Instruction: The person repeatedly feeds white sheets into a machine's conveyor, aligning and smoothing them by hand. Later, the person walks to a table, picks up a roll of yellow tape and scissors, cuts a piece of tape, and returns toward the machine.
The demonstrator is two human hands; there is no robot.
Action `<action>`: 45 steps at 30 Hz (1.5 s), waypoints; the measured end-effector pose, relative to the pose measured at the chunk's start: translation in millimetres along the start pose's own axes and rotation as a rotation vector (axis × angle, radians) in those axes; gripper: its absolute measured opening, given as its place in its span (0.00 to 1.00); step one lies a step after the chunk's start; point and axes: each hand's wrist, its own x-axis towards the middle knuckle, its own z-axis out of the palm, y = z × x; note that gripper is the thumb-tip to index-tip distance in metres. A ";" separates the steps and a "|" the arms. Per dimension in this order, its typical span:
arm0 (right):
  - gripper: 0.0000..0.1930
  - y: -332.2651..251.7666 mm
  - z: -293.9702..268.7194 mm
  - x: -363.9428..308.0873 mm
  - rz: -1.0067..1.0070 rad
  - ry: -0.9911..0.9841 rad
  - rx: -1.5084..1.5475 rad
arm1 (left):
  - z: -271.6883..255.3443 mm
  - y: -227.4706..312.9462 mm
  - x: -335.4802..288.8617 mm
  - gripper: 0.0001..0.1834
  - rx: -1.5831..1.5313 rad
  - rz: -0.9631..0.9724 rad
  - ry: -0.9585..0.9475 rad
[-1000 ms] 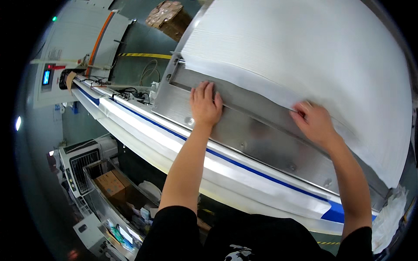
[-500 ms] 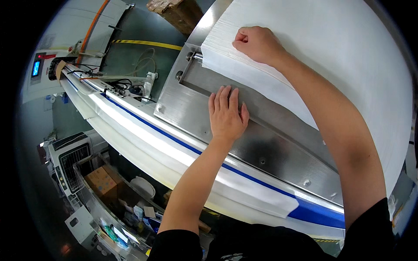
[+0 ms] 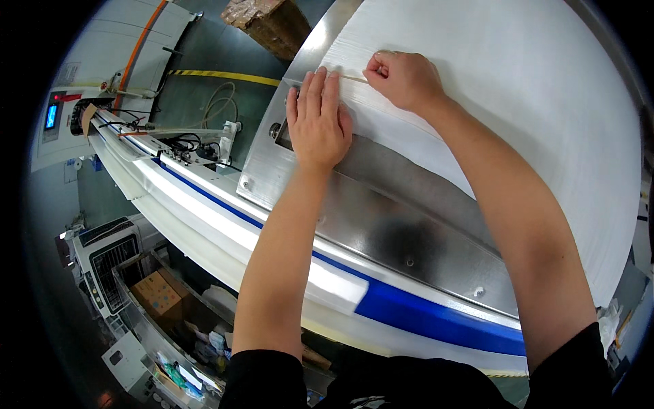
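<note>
A broad stack of white sheet material (image 3: 518, 88) with finely layered edges lies over a steel table (image 3: 381, 225). My left hand (image 3: 317, 126) lies flat across the stack's near left corner, fingers stretched and close together, partly covering the slot in the steel. To its right, my right hand (image 3: 405, 78) is closed in a pinch against the top of the stack, near its edge. A thin raised line in the top sheet runs toward those fingertips. What they grip, if anything, is hidden.
Along the table's near side runs a long rail with a white strip (image 3: 334, 283) over a blue band (image 3: 436, 317). At its left end stand a machine with a lit display (image 3: 52, 116) and cables. A cardboard box (image 3: 158, 296) sits in a bin; a brown carton (image 3: 272, 27) stands beyond.
My left hand has moved from the bare steel up and left onto the stack's corner. My right hand stays closed in nearly the same place. The white strip's end has shifted left, baring more blue.
</note>
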 end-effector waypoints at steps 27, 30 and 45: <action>0.10 -2.7 -6.4 3.2 0.036 -0.030 -0.022 | -19.2 -6.6 13.6 0.19 0.081 0.054 -0.129; 0.10 -12.3 -11.7 -5.9 0.001 -0.027 0.050 | -27.9 -13.3 8.3 0.15 0.064 0.112 -0.117; 0.18 193.6 -226.2 -440.9 0.699 0.078 -0.702 | -41.9 14.2 78.0 0.25 0.516 0.243 -1.083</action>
